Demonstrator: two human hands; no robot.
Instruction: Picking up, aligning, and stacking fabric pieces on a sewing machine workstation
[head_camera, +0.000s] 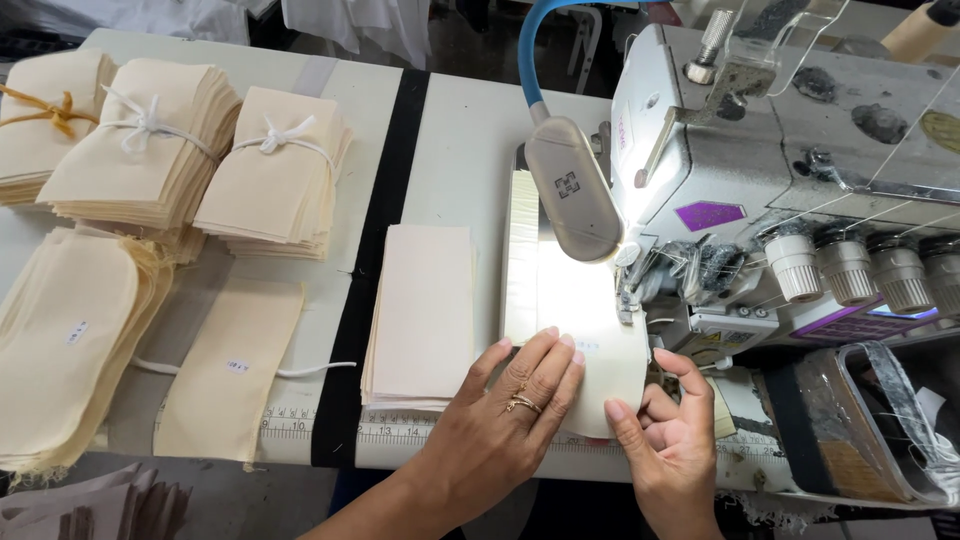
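At the upper left of the frame three tied bundles (150, 140) of cream cloth pieces sit on the pale worktop (460, 130), their edges soft and layered, two bound with white cord and the leftmost with tan cord. Below them, at the left edge, a loose heap of rounded cream pieces (65, 340) spreads out with frayed threads, and a single flat strip (230, 365) lies just beside it. A black band (375, 260) runs from top to bottom across the worktop. Right of it, a neat rectangular stack of cream pieces (422, 315) lies with its long axis running away from the person.

At lower centre the left hand (505, 420), wearing a ring, rests flat with fingers spread on the cream fabric piece (590, 330). That piece lies under the lamp's glare at the machine's needle area, smooth and matte, its long axis pointing toward the top of the frame. The right hand (670, 440) pinches its near right edge, thumb on top, close beside the left hand.

A grey oval lamp (575, 190) on a blue gooseneck hangs above. The grey metal sewing machine (760, 150) fills the upper right.
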